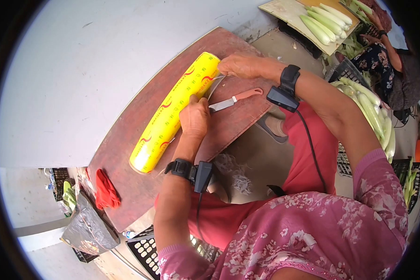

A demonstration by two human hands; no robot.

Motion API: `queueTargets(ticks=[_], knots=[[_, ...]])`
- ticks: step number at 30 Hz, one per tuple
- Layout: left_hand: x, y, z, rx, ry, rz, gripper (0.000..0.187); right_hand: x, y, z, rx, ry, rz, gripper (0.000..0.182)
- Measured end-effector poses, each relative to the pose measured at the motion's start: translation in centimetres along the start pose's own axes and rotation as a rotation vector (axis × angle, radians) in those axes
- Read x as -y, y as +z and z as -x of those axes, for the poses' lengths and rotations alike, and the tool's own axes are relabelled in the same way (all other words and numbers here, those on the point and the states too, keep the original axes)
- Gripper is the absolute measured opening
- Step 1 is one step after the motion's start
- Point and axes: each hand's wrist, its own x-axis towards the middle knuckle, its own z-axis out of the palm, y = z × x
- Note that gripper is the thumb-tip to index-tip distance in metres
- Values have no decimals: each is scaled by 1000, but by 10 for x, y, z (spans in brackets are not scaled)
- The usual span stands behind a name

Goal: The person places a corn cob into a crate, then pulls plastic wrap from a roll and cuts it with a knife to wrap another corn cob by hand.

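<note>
A long yellow roll of cling film (175, 112), printed with red and green lettering, lies slantwise on the red-brown table (140, 196). My left hand (194, 115) is closed at the roll's near side, thumb tip pressed to its film. At the upper right end, my right hand (241, 65) pinches the film edge, its fingertips partly hidden. Between the two hands runs a thin pale strip. A knife (235, 99) with a salmon-pink handle rests just right of my left hand, blade pointing toward it.
A red cloth (107, 190) lies at the table's lower left, near a black plastic bag (91, 226). Pale green long vegetables lie on a board (291, 14) and in a heap (373, 114) to the right. Another person (403, 77) sits at the upper right. A black crate (147, 254) stands below.
</note>
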Motion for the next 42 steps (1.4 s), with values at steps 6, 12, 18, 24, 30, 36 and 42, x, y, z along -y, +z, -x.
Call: queueTargets(ticks=[6,12,18,24,30,36,42], knots=[[1,0,-2,10,-22,-24,13,9,1,7,-46,90,-52,15],[3,-2,-1,30,-17,-5,14,-2,3,10,-230,111,-8,17],[3,-4,-1,37,-14,16,14,24,-7,-13,-165,991,-695,26],[3,-3,-2,34,-15,7,14,24,21,-16,-257,909,-1608,33],[5,-5,-1,13,19,13,15,28,34,-17,-391,1045,-1398,25],[5,-4,-2,18,26,0,16,28,26,-12,-361,1082,-1371,16],[3,-5,-1,38,26,4,17,26,21,-9,-251,1097,-1253,11]])
